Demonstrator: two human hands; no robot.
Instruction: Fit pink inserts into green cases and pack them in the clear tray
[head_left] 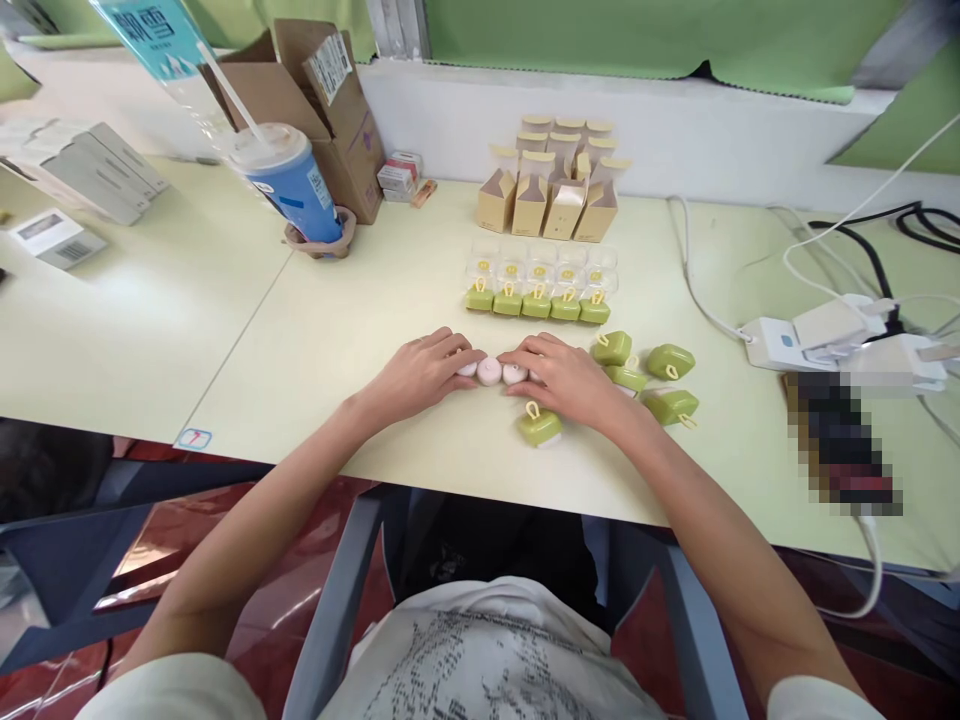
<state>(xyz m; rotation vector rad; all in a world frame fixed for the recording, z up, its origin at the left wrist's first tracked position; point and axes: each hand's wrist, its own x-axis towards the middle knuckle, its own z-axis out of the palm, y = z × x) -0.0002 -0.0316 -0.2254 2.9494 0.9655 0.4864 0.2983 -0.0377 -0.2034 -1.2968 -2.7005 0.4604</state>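
Note:
A short row of small pale pinkish-white round pieces [490, 371] lies on the table in front of me. My left hand [427, 372] has thumb and fingers closed around the piece at the row's left end. At the other end, my right hand [559, 375] grips the pieces there, partly hiding them. One green case with a yellow loop [539, 426] rests just below my right hand. Several more green cases [670, 361] lie loose to its right. Beyond my hands stands a line of green cases [536, 302], in front of clear plastic cups [541, 262].
Open small cardboard boxes [566, 205] stand by the wall. At left are a blue drink cup [296, 190] in a holder, a large carton [341, 130] and white boxes [82, 170]. A power strip [787, 345] with cables and a pixelated dark object [844, 445] lie at right.

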